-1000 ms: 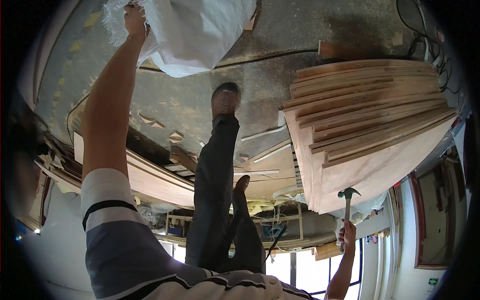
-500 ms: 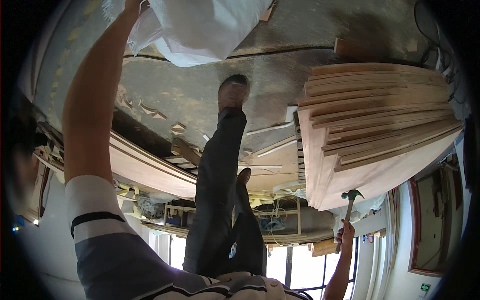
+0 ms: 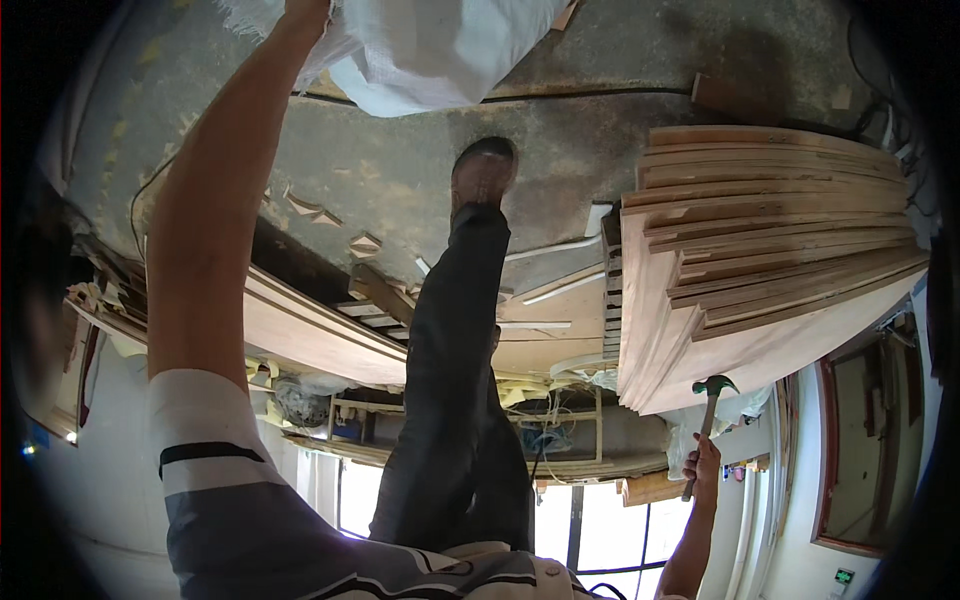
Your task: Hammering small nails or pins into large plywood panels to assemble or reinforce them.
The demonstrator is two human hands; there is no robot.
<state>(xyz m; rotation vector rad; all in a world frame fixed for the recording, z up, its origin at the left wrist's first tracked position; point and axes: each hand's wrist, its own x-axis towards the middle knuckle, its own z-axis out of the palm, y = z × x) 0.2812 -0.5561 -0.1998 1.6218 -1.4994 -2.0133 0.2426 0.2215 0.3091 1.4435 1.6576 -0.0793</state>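
Observation:
My left arm stretches to the top edge, where my left hand (image 3: 308, 10) is partly cut off by the frame. It is closed on the frayed edge of a white woven sack (image 3: 430, 50), which hangs bulging in front of me. On the right, my right hand (image 3: 703, 462) is wrapped round the handle of a claw hammer (image 3: 712, 396). The hammer's dark green head points up, just beside the lower edge of the stacked boards and apart from my left hand and the sack.
A large stack of wooden boards (image 3: 770, 225) stands on the right. More long boards (image 3: 320, 325) lie to the left. Wood scraps (image 3: 312, 207) and white strips (image 3: 550, 248) litter the concrete floor. A black cable (image 3: 600, 94) crosses ahead of my shoe (image 3: 484, 172). A framed panel (image 3: 870, 450) is at far right.
My left arm and the sack have shifted right and slightly up in the picture. The floor things and boards have slid right too. My rear shoe is now hidden behind my front leg.

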